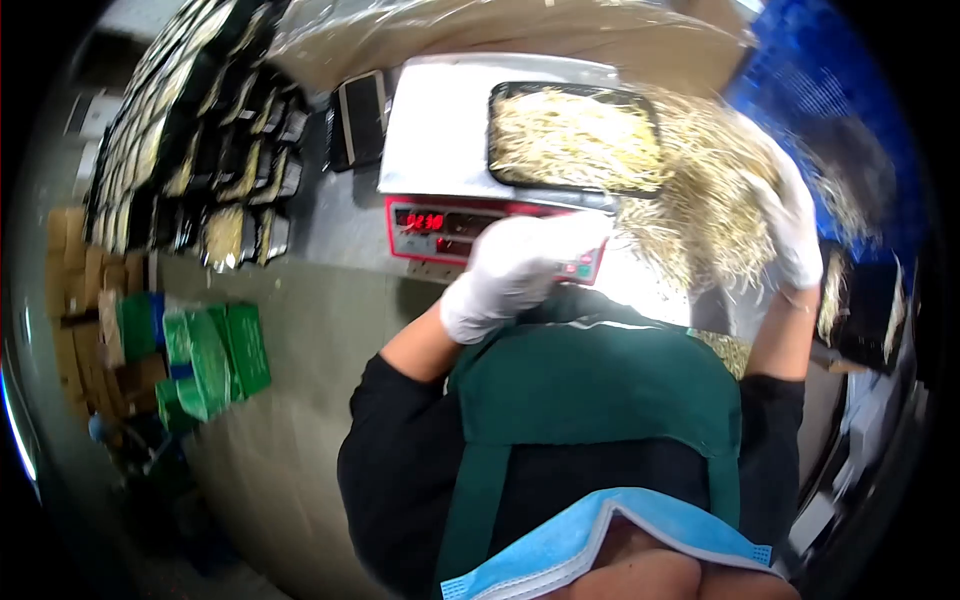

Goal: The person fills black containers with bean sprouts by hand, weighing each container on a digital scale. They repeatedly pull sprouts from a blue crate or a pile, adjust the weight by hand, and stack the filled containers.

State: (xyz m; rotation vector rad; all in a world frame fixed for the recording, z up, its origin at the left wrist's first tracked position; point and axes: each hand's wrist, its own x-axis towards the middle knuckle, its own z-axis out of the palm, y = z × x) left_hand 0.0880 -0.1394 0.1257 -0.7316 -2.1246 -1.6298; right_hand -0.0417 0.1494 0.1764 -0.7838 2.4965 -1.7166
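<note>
A black tray of bean sprouts (575, 138) rests on the steel pan (440, 130) of a red digital scale (395, 240) with lit red digits. In front of the scale's panel is my left hand (515, 265), white-gloved, its fingers together and pointing right. Glare hides whether anything is between those fingertips. Loose bean sprouts (700, 200) are heaped right of the tray and spill toward the table edge. My right hand (792, 215), also gloved, reaches into the heap's right side, its thumb and fingers curled around some sprouts.
Many filled black trays (230, 235) are stacked at left. A phone (362, 120) lies left of the scale. Clear plastic sheeting (480, 35) runs behind it. A blue crate (810, 80) stands at right, a black tray (868, 310) below it. Green bags (225, 345) sit on the floor.
</note>
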